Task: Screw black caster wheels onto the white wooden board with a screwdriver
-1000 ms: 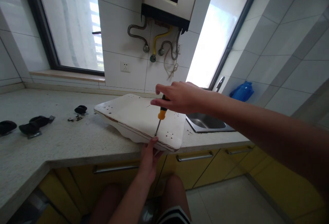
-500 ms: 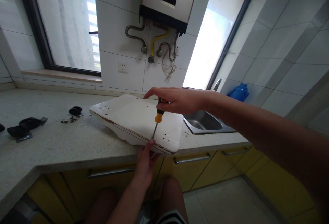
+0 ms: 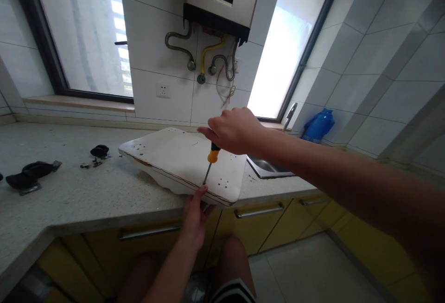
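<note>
My right hand (image 3: 233,129) is wrapped round the black and yellow handle of a screwdriver (image 3: 212,156), which points down at a slant. Its tip meets the near edge of a white board (image 3: 181,154) with small holes near its corners. Under that same edge, my left hand (image 3: 194,212) grips the board, thumb on top close to the screwdriver tip, other fingers partly hidden below. The board forms the upturned face of a white piece lying on the counter, with its edge worn and brown. Any screw under the tip is too small to make out.
Black casters (image 3: 36,170) with metal plates lie on the counter (image 3: 86,201) at left, and another caster (image 3: 99,151) sits nearer the board beside small loose screws (image 3: 91,164). A sink (image 3: 266,167) is at right, with a blue container (image 3: 318,125) behind. Drawer handles (image 3: 259,211) jut out below.
My right hand has turned over on the screwdriver handle, its fingers now curled closed with the knuckles up. The left hand keeps its hold, and the whole view has shifted slightly.
</note>
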`<state>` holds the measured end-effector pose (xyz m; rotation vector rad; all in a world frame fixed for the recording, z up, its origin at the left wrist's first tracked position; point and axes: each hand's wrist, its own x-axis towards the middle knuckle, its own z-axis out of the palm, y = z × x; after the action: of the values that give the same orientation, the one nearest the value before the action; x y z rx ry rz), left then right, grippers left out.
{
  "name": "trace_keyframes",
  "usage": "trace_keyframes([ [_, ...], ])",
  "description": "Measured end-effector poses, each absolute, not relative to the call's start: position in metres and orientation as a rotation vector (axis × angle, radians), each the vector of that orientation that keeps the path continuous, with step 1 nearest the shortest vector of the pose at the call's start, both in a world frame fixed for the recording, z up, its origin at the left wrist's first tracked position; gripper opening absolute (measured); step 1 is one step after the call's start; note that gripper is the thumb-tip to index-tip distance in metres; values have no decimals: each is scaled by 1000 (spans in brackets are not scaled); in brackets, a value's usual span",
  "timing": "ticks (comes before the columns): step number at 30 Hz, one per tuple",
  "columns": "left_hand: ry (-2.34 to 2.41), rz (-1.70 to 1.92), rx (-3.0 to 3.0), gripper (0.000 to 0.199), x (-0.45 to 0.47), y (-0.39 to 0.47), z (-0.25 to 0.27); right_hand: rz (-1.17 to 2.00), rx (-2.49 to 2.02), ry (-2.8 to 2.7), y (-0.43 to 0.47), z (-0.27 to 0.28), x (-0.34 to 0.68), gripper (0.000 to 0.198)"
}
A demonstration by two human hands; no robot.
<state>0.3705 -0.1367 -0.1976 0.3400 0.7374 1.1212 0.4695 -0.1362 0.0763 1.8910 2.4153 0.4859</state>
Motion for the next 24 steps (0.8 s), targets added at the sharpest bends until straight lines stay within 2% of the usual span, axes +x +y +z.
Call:
trace_keyframes([
  [3,739,1123,348,15,371,-137,-199,326,1750,2532,-131,78,477,44],
  [5,739,1123,354,13,371,-137,-200,248,1681,2580,-129,79,481,47],
  [9,743,1111,364,14,369,-136,-199,418,1798,2522,-129,73,480,60],
  [11,750,1093,373,13,367,-135,-198,423,1763,2545,-128,72,479,53],
  [12,755,1082,378,12,366,-135,-198,362,1700,2594,-127,72,480,49],
  [15,762,1046,395,10,361,-133,-197,22,1511,2758,-125,76,483,56],
  [17,762,1015,405,13,357,-131,-197,-123,1472,2795,-125,77,483,54],
  [19,765,988,416,16,351,-128,-196,-73,1511,2777,-127,75,480,51],
  [22,778,976,436,17,341,-123,-193,187,1641,2692,-130,69,472,43],
  [24,787,983,450,16,333,-120,-190,359,1745,2594,-129,67,465,55],
])
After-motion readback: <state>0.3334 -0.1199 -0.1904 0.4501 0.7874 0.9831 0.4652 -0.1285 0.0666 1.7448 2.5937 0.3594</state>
